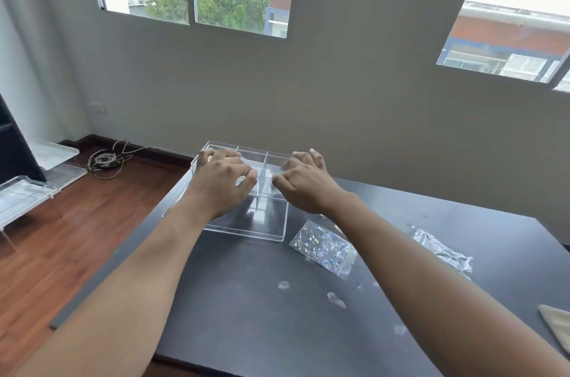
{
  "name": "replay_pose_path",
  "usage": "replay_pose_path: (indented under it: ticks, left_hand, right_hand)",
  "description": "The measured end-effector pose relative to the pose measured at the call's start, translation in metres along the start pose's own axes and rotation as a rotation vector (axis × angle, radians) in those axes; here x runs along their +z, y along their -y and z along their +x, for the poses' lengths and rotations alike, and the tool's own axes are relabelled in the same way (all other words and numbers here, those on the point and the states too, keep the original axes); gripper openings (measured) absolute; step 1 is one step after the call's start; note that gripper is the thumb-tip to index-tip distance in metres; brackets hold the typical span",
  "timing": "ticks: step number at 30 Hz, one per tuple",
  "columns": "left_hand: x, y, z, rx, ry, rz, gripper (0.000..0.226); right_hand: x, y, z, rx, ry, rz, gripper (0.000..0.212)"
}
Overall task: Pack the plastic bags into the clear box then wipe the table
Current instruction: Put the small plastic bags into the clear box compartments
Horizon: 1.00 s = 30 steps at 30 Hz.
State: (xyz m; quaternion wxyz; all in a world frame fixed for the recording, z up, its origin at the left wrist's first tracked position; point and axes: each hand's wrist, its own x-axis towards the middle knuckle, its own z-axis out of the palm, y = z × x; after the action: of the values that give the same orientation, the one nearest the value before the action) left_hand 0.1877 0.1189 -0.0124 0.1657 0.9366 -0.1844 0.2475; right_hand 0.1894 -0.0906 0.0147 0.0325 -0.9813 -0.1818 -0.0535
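The clear box, split by dividers into compartments, stands at the far left of the dark table. Both hands are on its top. My left hand curls over the left part, thumb at the near rim. My right hand grips the right part with fingers spread. A small holographic plastic bag lies flat just right of the box, under my right forearm. A crumpled pile of clear plastic bags lies further right. I cannot tell what the compartments hold.
A beige cloth lies at the table's right edge. Pale smudges mark the tabletop near me. On the wooden floor to the left are coiled cables and clear acrylic stands. A wall with windows is behind the table.
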Motion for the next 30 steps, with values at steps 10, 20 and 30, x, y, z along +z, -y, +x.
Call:
replay_pose_path:
  ticks: [10,20,30]
  left_hand:
    - [-0.002,0.002,0.002,0.014,-0.08,-0.035,0.037]
    - [-0.007,-0.028,-0.006,0.32,-0.149,-0.192,0.021]
    - [0.006,-0.07,-0.023,0.626,0.203,-0.144,0.053]
  right_hand:
    - [-0.026,-0.012,-0.016,0.028,-0.128,0.271,0.059]
    - [-0.036,-0.058,-0.085,0.107,-0.273,0.359,0.03]
    - [-0.031,-0.072,-0.125,0.272,0.12,0.038,0.057]
